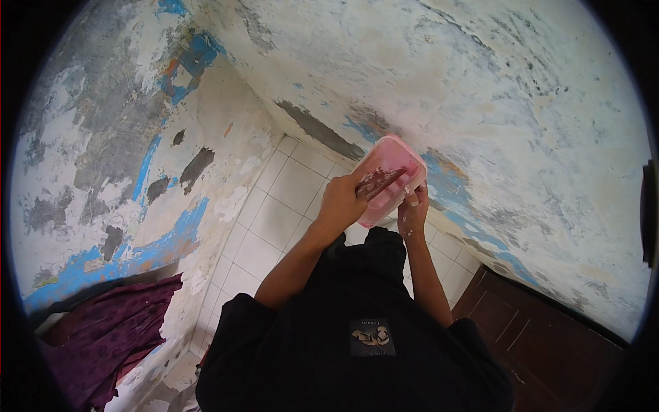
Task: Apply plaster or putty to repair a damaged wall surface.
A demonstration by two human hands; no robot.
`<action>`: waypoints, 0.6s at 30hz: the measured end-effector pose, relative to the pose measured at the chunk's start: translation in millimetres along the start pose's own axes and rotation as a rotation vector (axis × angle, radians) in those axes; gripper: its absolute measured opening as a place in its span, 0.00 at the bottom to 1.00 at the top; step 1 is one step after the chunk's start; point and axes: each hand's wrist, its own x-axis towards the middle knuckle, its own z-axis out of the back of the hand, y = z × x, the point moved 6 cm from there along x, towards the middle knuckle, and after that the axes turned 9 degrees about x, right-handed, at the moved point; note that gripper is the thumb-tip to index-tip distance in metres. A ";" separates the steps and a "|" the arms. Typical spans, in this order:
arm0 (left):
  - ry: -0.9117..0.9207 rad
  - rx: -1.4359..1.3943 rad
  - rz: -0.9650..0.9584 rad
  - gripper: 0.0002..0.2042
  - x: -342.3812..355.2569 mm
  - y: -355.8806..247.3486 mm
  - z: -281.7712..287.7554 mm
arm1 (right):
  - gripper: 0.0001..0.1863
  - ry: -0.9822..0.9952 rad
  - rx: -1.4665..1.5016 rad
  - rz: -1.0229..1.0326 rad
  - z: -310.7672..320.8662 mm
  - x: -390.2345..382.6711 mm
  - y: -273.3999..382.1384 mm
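Near end of tool (pixel 379 182) hidden by left hand (pixel 342 204)

Torso: plain black shirt (pixel 295 364), sleeves (pixel 237 312) ending around the elbows. Small rectangular print (pixel 373 337) mid-shirt, between the two sleeves: dark panel, tan sandal-like shapes, pale lettering along its top and bottom edges. Forearms and left hand (pixel 340 206) bare. Right hand (pixel 413 215) also bare, whitish smears on fingers, flecks at wrist. Black cloth (pixel 386 244) below; join with shirt unclear.

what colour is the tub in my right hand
The tub is pink, seen best in the head view.
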 end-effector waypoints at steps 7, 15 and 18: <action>-0.011 -0.033 -0.003 0.12 -0.1 -0.6 -6.2 | 0.30 0.016 -0.027 0.011 8.2 4.7 -1.4; -0.016 -0.113 0.009 0.13 1.9 -2.9 -5.1 | 0.29 -0.006 -0.008 0.006 4.7 2.8 0.7; -0.010 -0.151 0.038 0.13 2.6 1.8 -13.0 | 0.29 -0.014 -0.008 -0.036 2.8 1.9 0.4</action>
